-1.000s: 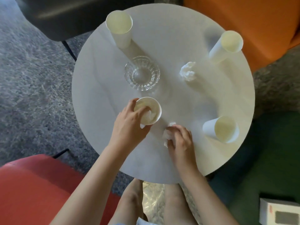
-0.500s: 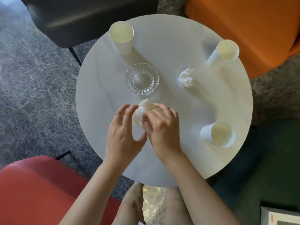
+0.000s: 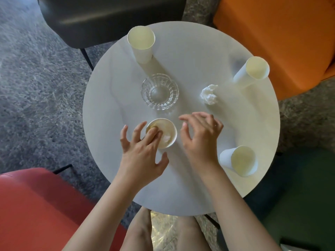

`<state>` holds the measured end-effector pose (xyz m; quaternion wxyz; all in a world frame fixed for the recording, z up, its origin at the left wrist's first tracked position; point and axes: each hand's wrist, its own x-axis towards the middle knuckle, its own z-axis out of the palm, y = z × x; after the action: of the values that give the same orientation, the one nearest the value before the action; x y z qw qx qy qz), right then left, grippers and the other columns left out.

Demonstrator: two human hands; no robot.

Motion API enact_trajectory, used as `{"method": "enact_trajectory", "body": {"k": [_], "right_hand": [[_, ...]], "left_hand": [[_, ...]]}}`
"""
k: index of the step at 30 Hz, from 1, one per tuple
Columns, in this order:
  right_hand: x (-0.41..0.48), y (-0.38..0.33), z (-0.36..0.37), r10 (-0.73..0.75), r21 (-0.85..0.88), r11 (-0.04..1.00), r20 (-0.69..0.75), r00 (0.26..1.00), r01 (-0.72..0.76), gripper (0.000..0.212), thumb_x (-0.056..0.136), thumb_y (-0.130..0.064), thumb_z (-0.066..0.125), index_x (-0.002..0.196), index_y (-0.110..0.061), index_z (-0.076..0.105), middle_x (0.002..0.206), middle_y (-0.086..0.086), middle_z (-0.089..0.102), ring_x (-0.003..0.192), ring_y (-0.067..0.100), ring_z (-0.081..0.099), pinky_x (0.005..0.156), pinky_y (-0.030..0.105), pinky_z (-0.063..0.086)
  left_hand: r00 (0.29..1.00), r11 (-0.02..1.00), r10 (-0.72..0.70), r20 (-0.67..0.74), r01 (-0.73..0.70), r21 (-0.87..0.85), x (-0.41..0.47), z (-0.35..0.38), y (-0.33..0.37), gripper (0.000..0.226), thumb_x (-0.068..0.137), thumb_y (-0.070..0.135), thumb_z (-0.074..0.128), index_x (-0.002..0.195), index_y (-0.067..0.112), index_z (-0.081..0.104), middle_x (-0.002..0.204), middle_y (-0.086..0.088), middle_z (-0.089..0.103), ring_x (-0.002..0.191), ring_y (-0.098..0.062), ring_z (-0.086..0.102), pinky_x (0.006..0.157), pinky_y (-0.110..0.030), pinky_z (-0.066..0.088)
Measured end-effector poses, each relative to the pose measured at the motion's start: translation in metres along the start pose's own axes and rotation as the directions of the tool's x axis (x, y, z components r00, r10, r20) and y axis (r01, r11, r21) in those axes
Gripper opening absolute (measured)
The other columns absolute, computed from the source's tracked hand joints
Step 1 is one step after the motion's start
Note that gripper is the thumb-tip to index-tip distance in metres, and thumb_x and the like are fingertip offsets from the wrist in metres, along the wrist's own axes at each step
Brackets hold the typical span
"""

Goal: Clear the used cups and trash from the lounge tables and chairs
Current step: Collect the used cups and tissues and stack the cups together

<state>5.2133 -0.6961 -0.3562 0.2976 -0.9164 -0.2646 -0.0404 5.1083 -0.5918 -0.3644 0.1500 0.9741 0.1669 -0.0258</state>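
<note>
Pressing the wad of tissue [image 3: 165, 138] down into the small paper cup [image 3: 170, 126] is the step in hand, as I judge it: the left hand [image 3: 143, 153] lies spread over the near side of the cup with two straight fingers [image 3: 154, 134] pushed inside onto the tissue, its thumb and other fingers splayed and grasping nothing. The right hand [image 3: 201, 136] hovers just beside the cup on its other side, released, fingers loosely curved and empty, apart from the rim. The cup stands upright on the round white bench [image 3: 181, 182], toward the near side and just in front of a ribbed glass bowl [image 3: 160, 91]. To do this well, the push should go straight down the middle of the cup, since a light paper cup will likely skid or tip if the fingers lean on one wall; bringing the right hand round the cup's side to steady it would help, and gentle pressure is enough, because hard pressing could crush the rim. Much remains: a second crumpled tissue [image 3: 209, 94] lies past the right hand, and three tall paper cups stand well apart: the far-left cup [image 3: 141, 46], the far-right cup [image 3: 253, 69] and the near-right cup [image 3: 241, 162]. The other tissue may fit in this cup too, and the tall cups look as if they could nest for carrying.
</note>
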Motion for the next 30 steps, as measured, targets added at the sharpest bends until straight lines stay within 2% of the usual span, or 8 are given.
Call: {"method": "enact_trajectory", "body": {"k": [6, 9, 13, 16, 19, 24, 27, 30], "right_hand": [[0.049, 0.050, 0.023, 0.354, -0.271, 0.911, 0.124, 0.927, -0.311, 0.048, 0.082, -0.014, 0.053, 0.129, -0.020, 0.047, 0.141, 0.002, 0.041, 0.127, 0.023, 0.034, 0.091, 0.034, 0.020], [0.065, 0.063, 0.038, 0.409, -0.297, 0.891, 0.192, 0.892, -0.344, 0.054, 0.084, -0.011, 0.052, 0.135, -0.021, 0.039, 0.149, 0.001, 0.026, 0.132, 0.023, 0.028, 0.095, 0.036, 0.022], [0.071, 0.068, 0.046, 0.380, -0.235, 0.913, 0.190, 0.905, -0.334, 0.037, 0.083, -0.001, 0.049, 0.118, -0.011, 0.054, 0.134, 0.009, 0.043, 0.117, 0.032, 0.040, 0.090, 0.036, 0.031], [0.057, 0.064, 0.039, 0.326, -0.072, 0.945, 0.207, 0.923, -0.318, 0.026, 0.084, 0.007, 0.047, 0.104, -0.002, 0.062, 0.118, 0.018, 0.053, 0.110, 0.035, 0.047, 0.093, 0.032, 0.033], [0.034, 0.047, 0.022, 0.229, 0.102, 0.964, 0.155, 0.961, -0.247, 0.022, 0.079, 0.009, 0.055, 0.097, -0.001, 0.065, 0.104, 0.018, 0.059, 0.100, 0.034, 0.055, 0.086, 0.023, 0.035], [-0.005, 0.001, -0.005, 0.019, 0.313, 0.950, 0.020, 1.000, -0.024, 0.018, 0.077, -0.006, 0.068, 0.093, -0.009, 0.063, 0.090, 0.003, 0.063, 0.085, 0.010, 0.054, 0.077, 0.011, 0.038], [-0.022, -0.013, -0.004, -0.030, 0.333, 0.942, 0.182, 0.983, -0.033, 0.019, 0.069, -0.001, 0.074, 0.085, -0.005, 0.064, 0.080, 0.005, 0.066, 0.075, 0.011, 0.056, 0.069, 0.011, 0.039], [-0.022, -0.019, -0.003, -0.062, 0.316, 0.947, 0.347, 0.936, -0.055, 0.004, 0.078, -0.003, 0.065, 0.080, 0.000, 0.065, 0.075, 0.011, 0.066, 0.072, 0.027, 0.061, 0.068, 0.031, 0.047]], "left_hand": [[0.997, 0.997, -0.075, 0.016, 0.075, 0.006, 0.009, 0.008, 0.011, 0.039, 0.073, 0.043, 0.062, 0.099, 0.015, 0.068, 0.101, 0.005, 0.066, 0.126, -0.033, 0.044, 0.106, -0.051, 0.006], [0.994, 0.997, -0.064, -0.089, 0.060, -0.044, 0.012, 0.006, 0.010, 0.034, 0.069, 0.041, 0.062, 0.091, 0.016, 0.069, 0.095, 0.006, 0.069, 0.121, -0.032, 0.050, 0.105, -0.050, 0.012], [0.963, 0.991, -0.062, -0.263, 0.027, -0.134, 0.011, 0.010, 0.004, 0.046, 0.064, 0.033, 0.072, 0.105, 0.017, 0.058, 0.105, -0.006, 0.064, 0.111, -0.027, 0.053, 0.100, -0.045, 0.024], [0.964, 0.936, -0.160, -0.211, 0.080, -0.344, 0.008, 0.014, 0.001, 0.077, 0.060, 0.027, 0.082, 0.123, 0.019, 0.038, 0.122, -0.013, 0.050, 0.110, -0.026, 0.047, 0.093, -0.037, 0.037], [0.958, 0.832, -0.256, -0.129, 0.150, -0.534, 0.010, 0.018, 0.005, 0.092, 0.057, 0.024, 0.085, 0.133, 0.022, 0.033, 0.125, 0.003, 0.045, 0.109, -0.019, 0.050, 0.085, -0.027, 0.043], [0.937, 0.810, -0.304, -0.172, 0.159, -0.565, 0.018, 0.021, 0.013, 0.072, 0.055, 0.022, 0.085, 0.117, 0.007, 0.052, 0.106, -0.004, 0.063, 0.094, -0.015, 0.054, 0.081, -0.013, 0.034], [0.941, 0.837, -0.242, -0.237, 0.079, -0.541, 0.019, 0.014, 0.015, 0.055, 0.060, 0.027, 0.075, 0.107, 0.005, 0.055, 0.095, -0.006, 0.064, 0.089, -0.012, 0.051, 0.082, -0.022, 0.038], [0.955, 0.864, -0.139, -0.261, -0.012, -0.503, 0.016, 0.007, 0.014, 0.047, 0.060, 0.022, 0.065, 0.104, 0.009, 0.054, 0.091, -0.006, 0.065, 0.085, -0.011, 0.051, 0.076, -0.016, 0.037]]}}
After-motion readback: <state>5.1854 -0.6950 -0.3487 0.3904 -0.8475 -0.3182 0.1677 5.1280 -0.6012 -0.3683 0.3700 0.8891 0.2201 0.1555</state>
